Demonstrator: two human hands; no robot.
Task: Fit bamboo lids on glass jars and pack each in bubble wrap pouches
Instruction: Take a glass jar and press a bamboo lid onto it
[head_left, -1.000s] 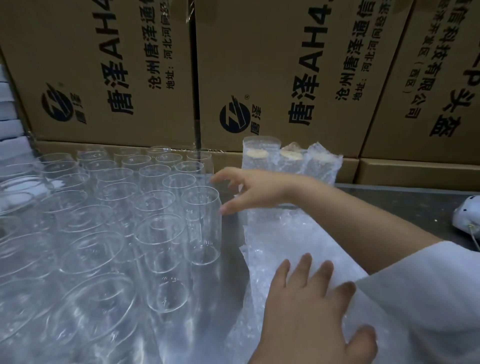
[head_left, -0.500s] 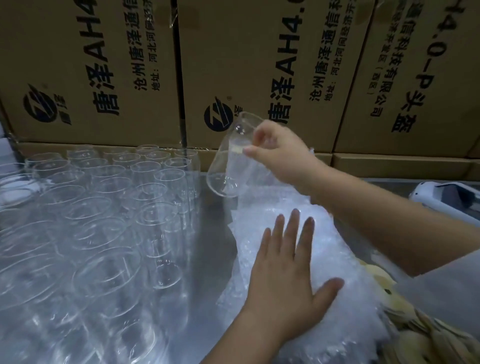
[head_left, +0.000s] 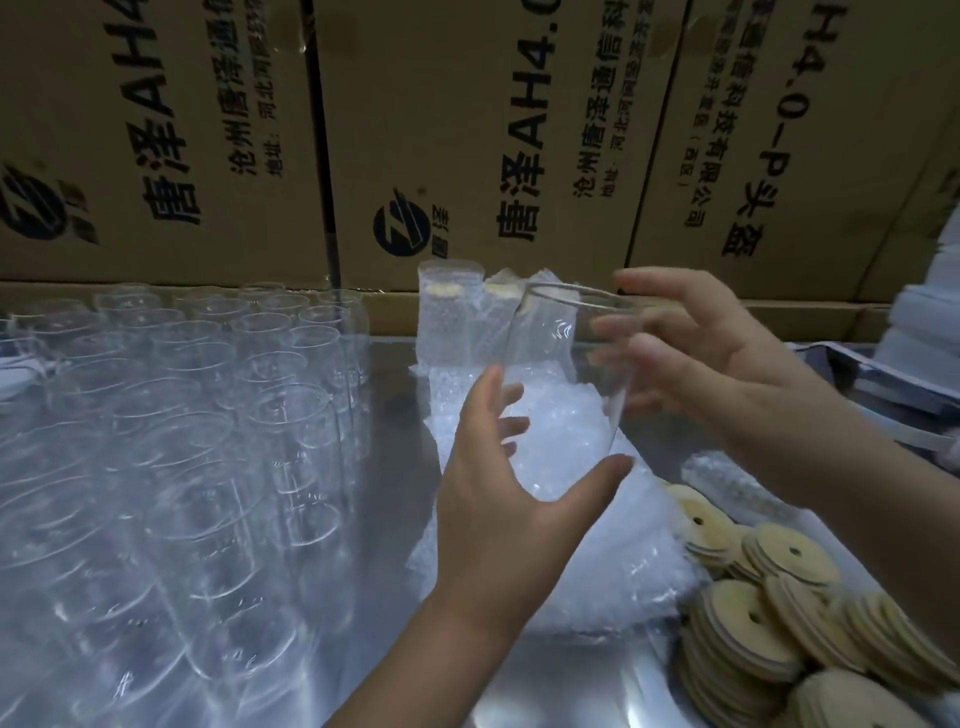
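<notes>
Head view. A clear glass jar (head_left: 566, 374) was held in the air, tilted, directly above the stack of bubble wrap pouches (head_left: 597, 571), its open rim toward the far end of the stack and no lid on it. The left hand (head_left: 498, 499) rose from the near edge of the stack and cupped the jar's lower end, fingers on one side and thumb on the other, curved round the glass. The right hand (head_left: 727, 364) came in from the right of the stack at rim height, fingers apart and blurred; whether they touched the glass could not be told. Left of the stack, rows of empty jars (head_left: 208, 415) stood upright and close together, filling that side as far as the view's edge. A narrow strip of bare metal table (head_left: 395, 467) separated their nearest row from the stack's left edge. Right of the stack, round bamboo lids (head_left: 753, 623) lay heaped, the nearest touching its right edge. Behind the stack, packed jars (head_left: 452, 322) stood upright against a wall of cardboard boxes (head_left: 467, 130), which closed off the table's far edge.
</notes>
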